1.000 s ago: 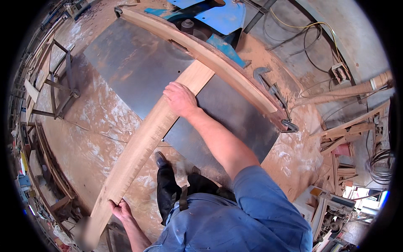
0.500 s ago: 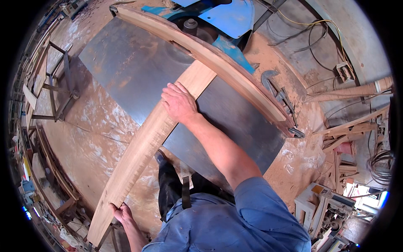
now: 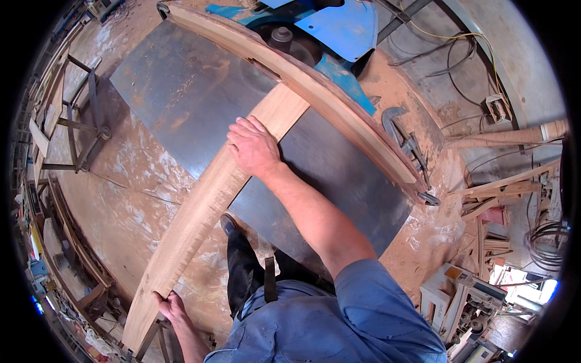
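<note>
The long wooden board (image 3: 209, 199) lies on the grey machine table (image 3: 339, 175), its long axis running from 7 to 1 o'clock, the far end against the curved wooden fence (image 3: 315, 91). The right hand (image 3: 254, 147) is pressed flat on it, fingers together; the left hand (image 3: 169, 305) is clamped on the near end. Uneven pressure could twist the board off the fence.

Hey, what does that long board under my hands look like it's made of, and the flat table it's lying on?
The board looks like bare, unfinished wood: pale tan, with lengthwise grain and a rough edge. The table top looks like bare metal, probably steel or cast iron: flat grey with a dull sheen, brownish stains and sawdust.
</note>
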A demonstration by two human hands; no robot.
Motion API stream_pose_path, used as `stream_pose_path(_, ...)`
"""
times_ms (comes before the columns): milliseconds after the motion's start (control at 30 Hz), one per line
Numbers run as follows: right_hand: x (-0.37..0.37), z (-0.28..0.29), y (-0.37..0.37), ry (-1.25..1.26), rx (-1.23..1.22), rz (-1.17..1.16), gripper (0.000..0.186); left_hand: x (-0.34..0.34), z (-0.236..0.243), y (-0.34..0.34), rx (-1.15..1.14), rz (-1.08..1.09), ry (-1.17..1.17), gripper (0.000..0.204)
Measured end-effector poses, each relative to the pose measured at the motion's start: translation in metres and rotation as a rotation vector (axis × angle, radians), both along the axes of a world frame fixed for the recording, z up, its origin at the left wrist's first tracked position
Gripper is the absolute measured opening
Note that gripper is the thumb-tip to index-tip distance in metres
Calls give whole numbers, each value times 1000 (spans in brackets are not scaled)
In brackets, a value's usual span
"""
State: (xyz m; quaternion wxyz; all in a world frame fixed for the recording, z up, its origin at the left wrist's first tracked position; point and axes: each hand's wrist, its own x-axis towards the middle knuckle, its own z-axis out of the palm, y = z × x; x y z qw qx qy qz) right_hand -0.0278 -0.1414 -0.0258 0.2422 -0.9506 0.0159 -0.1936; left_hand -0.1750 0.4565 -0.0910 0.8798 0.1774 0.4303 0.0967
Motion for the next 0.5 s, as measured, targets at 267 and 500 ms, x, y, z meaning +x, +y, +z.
stream_pose_path(267,15,-6,4,-44,-3,-5,25,15,1,8,-33,-10,-14,31)
stream_pose_path(500,26,0,4,1,19,6,25,27,-3,13,20,-1,-6,30)
